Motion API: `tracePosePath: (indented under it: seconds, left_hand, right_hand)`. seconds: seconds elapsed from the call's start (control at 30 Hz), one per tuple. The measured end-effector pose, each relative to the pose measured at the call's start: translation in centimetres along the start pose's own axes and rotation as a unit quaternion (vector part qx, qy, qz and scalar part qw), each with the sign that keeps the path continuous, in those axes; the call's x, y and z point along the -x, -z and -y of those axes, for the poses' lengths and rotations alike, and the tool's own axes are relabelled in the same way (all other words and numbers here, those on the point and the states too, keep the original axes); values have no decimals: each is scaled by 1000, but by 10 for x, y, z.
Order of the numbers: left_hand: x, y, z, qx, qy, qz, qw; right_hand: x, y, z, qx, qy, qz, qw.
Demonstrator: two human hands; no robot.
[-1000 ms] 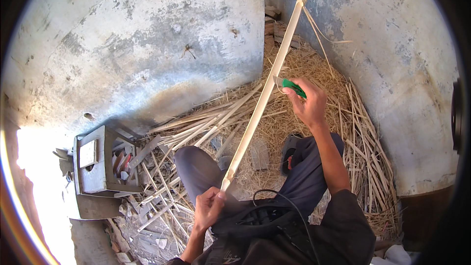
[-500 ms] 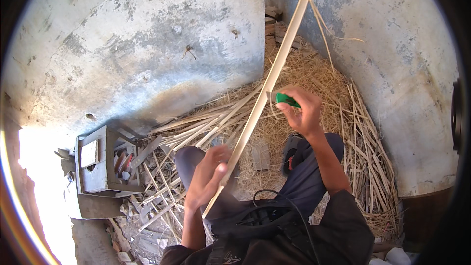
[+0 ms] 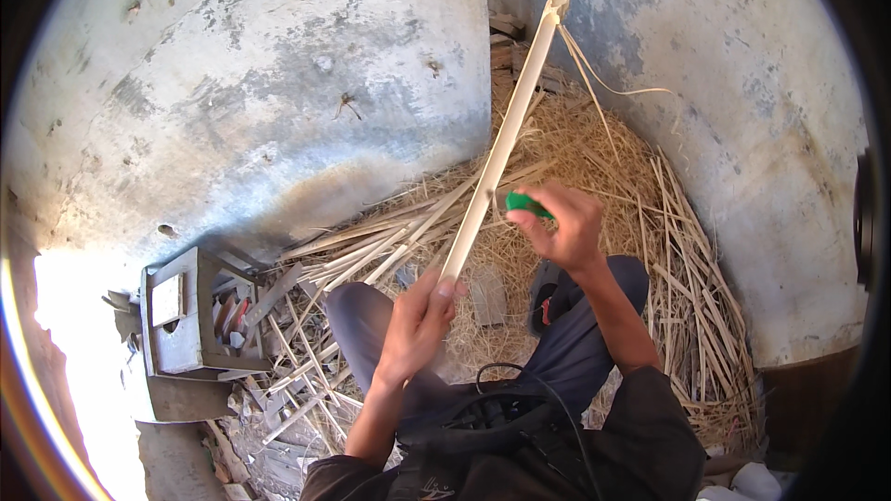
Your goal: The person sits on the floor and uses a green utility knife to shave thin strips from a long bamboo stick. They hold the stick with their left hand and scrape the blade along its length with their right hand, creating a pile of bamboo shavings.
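Observation:
A long split bamboo strip (image 3: pixel 506 144) slants up and away from me, with a knobby node near its far end and thin shavings hanging from it. My left hand (image 3: pixel 418 320) is closed around its near end, the thumb lying along the strip. In my right hand (image 3: pixel 571 227) is a knife with a green handle (image 3: pixel 527 205), pinched between thumb and fingers just right of the strip's middle. Its blade is hard to make out; a small dark spot shows on the strip beside the handle.
Straw-like shavings (image 3: pixel 566 144) cover the floor ahead between two worn walls. Bundles of thin strips (image 3: pixel 687 297) lie along the right wall, more strips (image 3: pixel 399 227) at left. A wooden box (image 3: pixel 190 315) with tools stands at left. My bent knees (image 3: pixel 357 311) flank the work.
My left hand has moved up and closed on the strip's near end. The strip has come down toward me, so its far tip now shows. The knife has shifted slightly nearer and left.

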State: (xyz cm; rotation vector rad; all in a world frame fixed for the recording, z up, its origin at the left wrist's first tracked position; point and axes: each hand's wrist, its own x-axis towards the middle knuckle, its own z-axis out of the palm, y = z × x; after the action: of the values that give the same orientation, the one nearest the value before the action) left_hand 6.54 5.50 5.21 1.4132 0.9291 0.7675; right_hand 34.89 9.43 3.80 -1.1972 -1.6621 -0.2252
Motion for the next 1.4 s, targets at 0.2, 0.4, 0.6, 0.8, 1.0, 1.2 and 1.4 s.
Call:
tracePosePath:
  seconds: [0.2,0.4,0.6,0.8,1.0,1.2,1.4]
  left_hand:
    - [47,17,20,-49,8,146,988]
    - [44,20,24,2,61,14,998]
    - [34,27,26,-31,10,-64,997]
    - [31,25,23,-37,11,-74,997]
    - [32,12,22,-7,16,-30,999]
    - [36,14,17,74,79,5,994]
    - [40,19,19,85,94,34,991]
  right_hand:
    - [-15,34,-69,100,-177,-137,970]
    - [-18,17,-31,68,-332,310,888]
    - [3,-22,-3,-150,-178,172,957]
    - [8,-19,14,-201,-108,121,966]
    - [10,-28,17,-180,-9,89,980]
    - [6,-20,20,-79,47,68,993]
    - [5,-15,18,-43,53,46,997]
